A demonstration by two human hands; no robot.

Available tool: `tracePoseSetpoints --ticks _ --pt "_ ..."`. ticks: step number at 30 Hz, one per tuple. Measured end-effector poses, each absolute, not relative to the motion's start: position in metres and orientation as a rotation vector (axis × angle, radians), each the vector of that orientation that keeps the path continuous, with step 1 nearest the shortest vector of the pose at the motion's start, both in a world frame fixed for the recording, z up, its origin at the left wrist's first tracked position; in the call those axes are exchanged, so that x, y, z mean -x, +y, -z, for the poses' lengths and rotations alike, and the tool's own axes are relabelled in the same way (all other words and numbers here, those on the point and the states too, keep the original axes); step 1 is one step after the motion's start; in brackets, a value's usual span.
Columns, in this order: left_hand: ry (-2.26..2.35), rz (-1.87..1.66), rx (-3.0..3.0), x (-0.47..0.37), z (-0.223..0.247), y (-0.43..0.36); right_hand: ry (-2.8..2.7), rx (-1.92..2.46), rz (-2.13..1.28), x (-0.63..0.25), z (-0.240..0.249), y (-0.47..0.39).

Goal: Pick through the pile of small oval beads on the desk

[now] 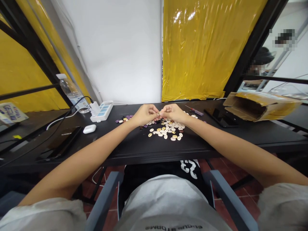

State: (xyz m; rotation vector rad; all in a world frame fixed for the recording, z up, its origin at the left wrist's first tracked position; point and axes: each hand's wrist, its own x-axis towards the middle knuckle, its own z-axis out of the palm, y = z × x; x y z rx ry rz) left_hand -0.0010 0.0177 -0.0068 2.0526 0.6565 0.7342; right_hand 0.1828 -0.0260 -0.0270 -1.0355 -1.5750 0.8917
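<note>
- The left hand (145,115) and the right hand (173,113) meet over the bench (134,147), fingertips nearly touching.
- Both hands pinch a small piece (158,114) between thumb and fingers; it sits between them, mostly covered, so its exact form is hard to tell.
- Pale oval pieces (169,129) lie scattered below and around the right hand, some overlapping, with a few yellowish ones among them.
- Purple pieces (127,117) lie in a loose group just beside the left hand, on its outer side.
- A screwdriver (197,111) rests beyond the right forearm, near a dark flat device (218,117).
- An open cardboard box (260,107) lies further right.
- On the left stand a white power strip (103,111) and a clear bottle (73,93); nearer are a white case (89,129) and a black phone (61,143).
</note>
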Motion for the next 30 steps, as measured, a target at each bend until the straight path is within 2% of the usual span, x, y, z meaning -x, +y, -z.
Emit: tracePoseSetpoints --ticks 14,30 --pt "0.619 -0.799 -1.919 0.004 -0.003 0.017 -1.547 0.903 -0.985 -0.187 0.017 -0.029" --pt "0.627 -0.814 -1.89 0.001 0.003 0.014 -1.613 0.999 -0.877 -0.189 0.027 -0.024"
